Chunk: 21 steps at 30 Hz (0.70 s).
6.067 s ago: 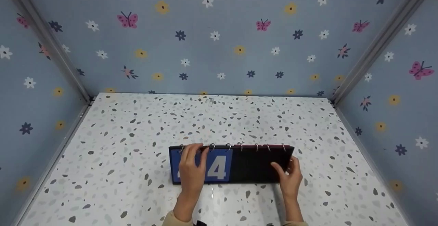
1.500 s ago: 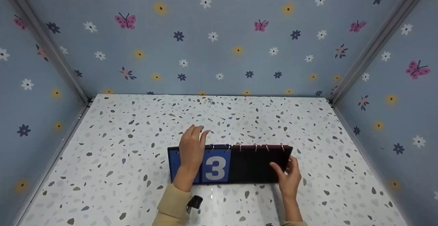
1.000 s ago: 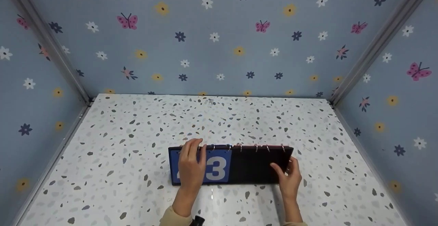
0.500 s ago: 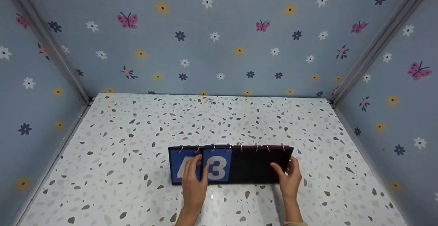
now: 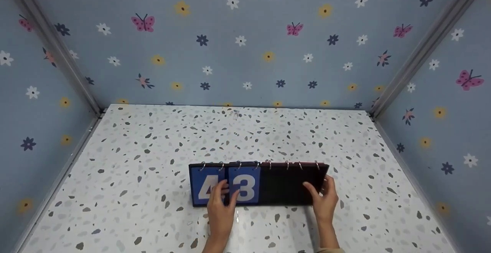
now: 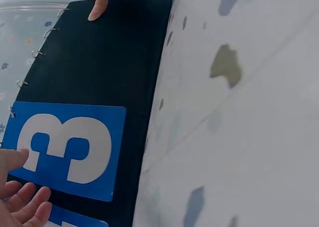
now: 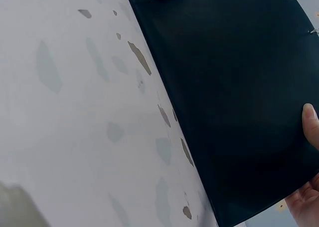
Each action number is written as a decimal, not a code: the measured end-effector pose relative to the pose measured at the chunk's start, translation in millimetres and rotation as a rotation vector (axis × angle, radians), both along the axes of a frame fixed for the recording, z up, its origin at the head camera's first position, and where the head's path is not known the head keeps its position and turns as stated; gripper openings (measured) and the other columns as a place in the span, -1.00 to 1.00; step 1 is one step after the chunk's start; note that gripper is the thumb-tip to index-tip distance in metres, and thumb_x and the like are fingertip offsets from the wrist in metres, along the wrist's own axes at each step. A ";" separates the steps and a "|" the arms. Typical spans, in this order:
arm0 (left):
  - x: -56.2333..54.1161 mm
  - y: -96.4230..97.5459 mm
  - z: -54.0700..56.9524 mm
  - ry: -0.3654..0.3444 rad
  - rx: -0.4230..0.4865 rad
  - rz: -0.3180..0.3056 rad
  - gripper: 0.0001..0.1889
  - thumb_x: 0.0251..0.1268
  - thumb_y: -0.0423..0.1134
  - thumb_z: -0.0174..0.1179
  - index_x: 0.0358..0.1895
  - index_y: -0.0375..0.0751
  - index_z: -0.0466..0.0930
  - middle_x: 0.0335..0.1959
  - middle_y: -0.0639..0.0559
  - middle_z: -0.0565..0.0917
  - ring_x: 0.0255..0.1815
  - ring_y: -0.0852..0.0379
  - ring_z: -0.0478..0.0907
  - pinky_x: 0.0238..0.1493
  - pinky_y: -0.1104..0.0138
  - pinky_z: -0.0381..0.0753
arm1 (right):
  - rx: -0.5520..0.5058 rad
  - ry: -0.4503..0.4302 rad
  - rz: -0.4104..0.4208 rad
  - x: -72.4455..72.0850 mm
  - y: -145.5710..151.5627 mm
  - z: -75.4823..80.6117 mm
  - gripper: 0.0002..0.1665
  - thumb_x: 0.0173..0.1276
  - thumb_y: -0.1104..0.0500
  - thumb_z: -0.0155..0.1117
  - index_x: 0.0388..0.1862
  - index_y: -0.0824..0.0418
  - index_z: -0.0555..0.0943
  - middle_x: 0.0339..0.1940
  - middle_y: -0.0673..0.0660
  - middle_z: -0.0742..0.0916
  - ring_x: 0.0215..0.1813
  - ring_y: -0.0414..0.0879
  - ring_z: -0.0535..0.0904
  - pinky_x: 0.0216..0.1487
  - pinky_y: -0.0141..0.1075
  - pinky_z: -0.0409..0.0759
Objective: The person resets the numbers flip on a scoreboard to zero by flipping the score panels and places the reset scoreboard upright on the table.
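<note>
A black flip scoreboard stands on its long lower edge, leaning back. Its left half carries two blue number cards on metal rings: a 4 card, partly covered by fingers, and a 3 card. My left hand is in front of the cards with relaxed fingers. In the left wrist view its thumb lies over the top part of the 3 card; whether it presses is unclear. My right hand grips the scoreboard's right end, thumb on the black front and fingers behind.
The scoreboard's bare right half has rings and a thin red edge along its top. It stands on a white speckled tabletop. Blue flowered panels with grey corner posts enclose the back and sides.
The inner blue card showed 4 at the earliest frame and shows 3 now. My left hand has come down from above the top edge to the cards' front. The right hand keeps its hold.
</note>
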<state>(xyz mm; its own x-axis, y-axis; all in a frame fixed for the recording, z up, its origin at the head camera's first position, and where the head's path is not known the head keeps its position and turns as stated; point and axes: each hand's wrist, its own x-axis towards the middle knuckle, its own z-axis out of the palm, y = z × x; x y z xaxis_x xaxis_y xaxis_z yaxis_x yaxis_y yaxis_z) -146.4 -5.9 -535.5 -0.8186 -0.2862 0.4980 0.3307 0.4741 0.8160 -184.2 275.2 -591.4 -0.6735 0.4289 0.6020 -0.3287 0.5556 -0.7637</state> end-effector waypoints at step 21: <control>-6.9 -3.7 1.8 -0.083 0.144 0.005 -0.79 -0.20 -0.30 0.40 -0.54 -0.31 0.56 -0.60 0.03 0.56 -0.59 0.22 0.47 -0.55 0.42 0.47 | -0.013 0.033 0.016 -0.7 0.2 -0.5 -0.43 -0.10 0.14 0.47 -0.06 0.04 0.47 -0.36 0.01 0.64 -0.38 -0.19 0.55 -0.40 -0.48 0.47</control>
